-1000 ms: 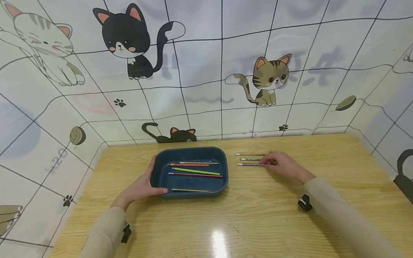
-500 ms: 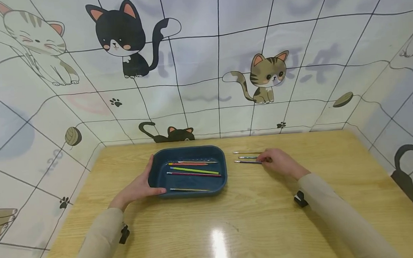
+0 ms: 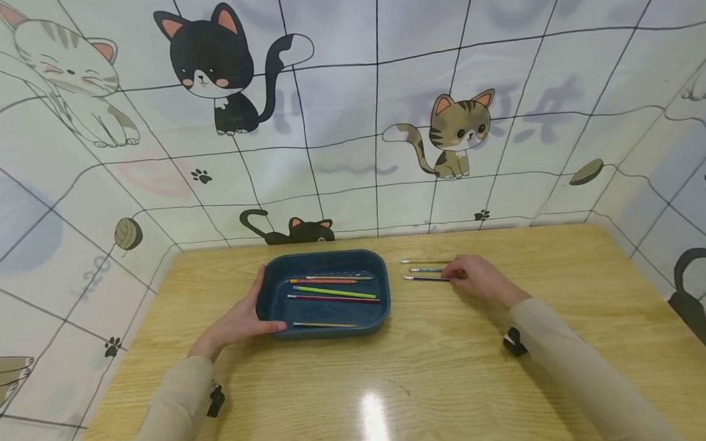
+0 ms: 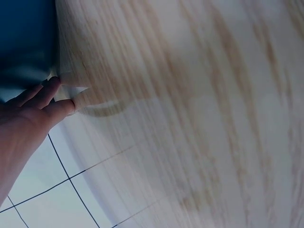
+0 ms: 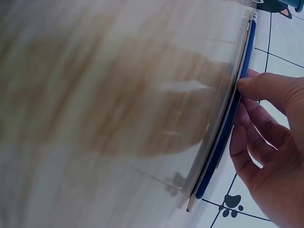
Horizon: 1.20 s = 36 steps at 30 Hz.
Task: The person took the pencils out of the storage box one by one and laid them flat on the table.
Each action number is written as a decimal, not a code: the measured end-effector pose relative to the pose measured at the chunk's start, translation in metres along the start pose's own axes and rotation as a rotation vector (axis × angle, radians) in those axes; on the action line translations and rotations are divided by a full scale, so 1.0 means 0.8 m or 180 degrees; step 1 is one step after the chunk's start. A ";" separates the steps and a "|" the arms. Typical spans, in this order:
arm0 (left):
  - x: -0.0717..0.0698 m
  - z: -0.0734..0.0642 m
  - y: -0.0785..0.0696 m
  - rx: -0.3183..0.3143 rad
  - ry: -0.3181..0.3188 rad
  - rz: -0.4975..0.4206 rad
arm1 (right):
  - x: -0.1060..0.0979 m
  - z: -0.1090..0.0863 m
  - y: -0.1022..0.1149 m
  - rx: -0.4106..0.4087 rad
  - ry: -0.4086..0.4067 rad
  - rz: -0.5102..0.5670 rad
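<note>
A dark blue rectangular tray [image 3: 335, 333] sits on the wooden table, holding several pencils, among them a lime green pencil [image 3: 335, 292] and a dark red one [image 3: 334, 299]. My left hand [image 3: 241, 321] grips its left end, thumb at the front corner and fingers along the side; in the left wrist view the fingertips meet the tray wall [image 4: 28, 47]. Right of the tray, my right hand [image 3: 478, 278] pinches a dark blue pencil [image 5: 222, 137] between thumb and fingers, its white eraser end pointing toward the tray. The pencil lies low over the table.
Behind the held pencil lie a light blue pencil [image 3: 424, 270] and a tan pencil [image 3: 427, 261], both partly hidden by the right hand. A wall covering with cartoon cats [image 3: 462, 135] rises at the back edge of the table [image 3: 445, 375] and along both sides.
</note>
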<state>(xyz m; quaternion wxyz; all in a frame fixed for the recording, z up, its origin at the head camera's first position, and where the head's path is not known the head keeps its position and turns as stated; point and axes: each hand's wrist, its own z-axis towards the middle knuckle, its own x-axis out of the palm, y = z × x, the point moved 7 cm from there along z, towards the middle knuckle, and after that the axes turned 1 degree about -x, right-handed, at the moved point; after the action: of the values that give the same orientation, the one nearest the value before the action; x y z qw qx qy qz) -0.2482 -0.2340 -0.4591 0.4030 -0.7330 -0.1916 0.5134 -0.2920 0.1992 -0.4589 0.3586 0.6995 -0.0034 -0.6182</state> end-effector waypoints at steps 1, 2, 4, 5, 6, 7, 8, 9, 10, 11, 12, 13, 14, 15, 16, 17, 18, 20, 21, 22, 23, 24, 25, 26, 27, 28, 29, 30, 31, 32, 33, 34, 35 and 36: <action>0.000 0.000 0.000 0.0001 0.0003 0.0000 | 0.000 -0.001 -0.001 0.0007 -0.0007 0.0001; 0.001 0.001 -0.001 0.0003 0.0006 0.0003 | 0.000 -0.002 -0.001 0.0014 -0.0008 -0.0001; 0.001 0.001 -0.001 0.0001 0.0004 -0.0001 | -0.001 -0.004 -0.002 0.0024 -0.0017 0.0018; 0.002 0.001 0.000 -0.0012 0.0002 -0.0010 | -0.001 -0.004 -0.002 0.0021 -0.0017 0.0018; 0.002 0.001 0.000 -0.0017 0.0005 -0.0008 | -0.002 -0.005 -0.002 0.0016 -0.0016 0.0012; 0.002 0.001 0.001 -0.0035 0.0003 -0.0017 | -0.002 -0.004 -0.002 0.0005 -0.0016 0.0003; 0.002 0.001 0.001 -0.0040 0.0004 -0.0025 | -0.003 -0.004 -0.002 0.0006 -0.0019 -0.0005; 0.002 0.001 0.001 -0.0058 0.0005 -0.0036 | -0.003 -0.003 -0.002 0.0007 -0.0022 -0.0011; 0.002 0.002 0.002 -0.0059 0.0008 -0.0040 | -0.004 -0.003 -0.003 0.0017 -0.0027 -0.0026; 0.002 0.001 0.002 -0.0066 0.0009 -0.0046 | -0.004 -0.003 -0.003 0.0029 -0.0026 -0.0044; 0.002 0.002 0.002 -0.0064 0.0014 -0.0034 | -0.004 -0.002 -0.003 0.0040 -0.0025 -0.0054; 0.002 0.002 0.002 -0.0072 0.0009 -0.0041 | -0.004 -0.002 -0.003 0.0051 -0.0023 -0.0058; 0.002 0.001 0.002 -0.0064 0.0006 -0.0037 | -0.004 -0.001 -0.003 0.0061 -0.0024 -0.0055; 0.002 0.002 0.003 -0.0067 0.0000 -0.0034 | -0.004 -0.001 -0.003 0.0067 -0.0025 -0.0052; 0.002 0.002 0.003 -0.0055 -0.0003 -0.0026 | -0.004 -0.001 -0.003 0.0071 -0.0028 -0.0051; 0.002 0.002 0.003 -0.0050 -0.0006 -0.0025 | -0.004 -0.001 -0.003 0.0071 -0.0026 -0.0044; 0.002 0.002 0.003 -0.0046 -0.0006 -0.0017 | -0.005 -0.001 -0.004 0.0086 -0.0030 -0.0012; 0.002 0.002 0.004 -0.0056 -0.0011 -0.0035 | -0.006 -0.001 -0.004 0.0108 -0.0065 0.0060; 0.002 0.002 0.004 -0.0054 -0.0009 -0.0038 | -0.007 -0.002 -0.005 0.0117 -0.0088 0.0104; 0.002 0.002 0.005 -0.0062 -0.0010 -0.0043 | -0.009 -0.001 -0.004 0.0112 -0.0114 0.0142; 0.002 0.002 0.005 -0.0068 -0.0014 -0.0049 | -0.010 -0.001 -0.003 0.0097 -0.0150 0.0169; 0.002 0.003 0.006 -0.0076 -0.0017 -0.0057 | -0.013 -0.001 -0.001 0.0080 -0.0195 0.0193; 0.002 0.003 0.006 -0.0074 -0.0026 -0.0069 | -0.015 -0.001 0.003 0.0032 -0.0248 0.0193; 0.002 0.003 0.006 -0.0066 -0.0029 -0.0076 | -0.018 0.000 0.007 -0.0026 -0.0292 0.0186; 0.002 0.004 0.006 -0.0062 -0.0030 -0.0086 | -0.019 0.000 0.011 -0.0084 -0.0334 0.0178; 0.002 0.005 0.007 -0.0066 -0.0031 -0.0097 | -0.021 0.001 0.017 -0.0158 -0.0370 0.0183; 0.002 0.005 0.006 -0.0062 -0.0030 -0.0103 | -0.022 0.002 0.024 -0.0223 -0.0397 0.0201; 0.002 0.005 0.006 -0.0062 -0.0026 -0.0111 | -0.023 0.003 0.030 -0.0273 -0.0415 0.0226; 0.002 0.005 0.006 -0.0055 -0.0023 -0.0105 | -0.022 0.004 0.038 -0.0312 -0.0422 0.0270; 0.002 0.005 0.006 -0.0052 -0.0017 -0.0087 | -0.021 0.005 0.045 -0.0354 -0.0413 0.0315; 0.002 0.004 0.006 -0.0060 -0.0014 -0.0079 | -0.019 0.007 0.052 -0.0381 -0.0405 0.0370; 0.002 0.004 0.006 -0.0055 -0.0012 -0.0070 | -0.017 0.009 0.060 -0.0418 -0.0396 0.0417; 0.002 0.003 0.006 -0.0059 -0.0007 -0.0064 | -0.015 0.011 0.066 -0.0438 -0.0386 0.0453; 0.002 0.003 0.006 -0.0055 -0.0001 -0.0053 | -0.012 0.012 0.073 -0.0458 -0.0380 0.0503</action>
<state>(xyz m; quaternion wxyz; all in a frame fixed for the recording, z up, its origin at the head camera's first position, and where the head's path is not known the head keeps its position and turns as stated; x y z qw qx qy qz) -0.2504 -0.2347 -0.4642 0.4009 -0.7347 -0.2021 0.5086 -0.2769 0.1550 -0.4207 0.4546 0.6315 -0.0355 -0.6272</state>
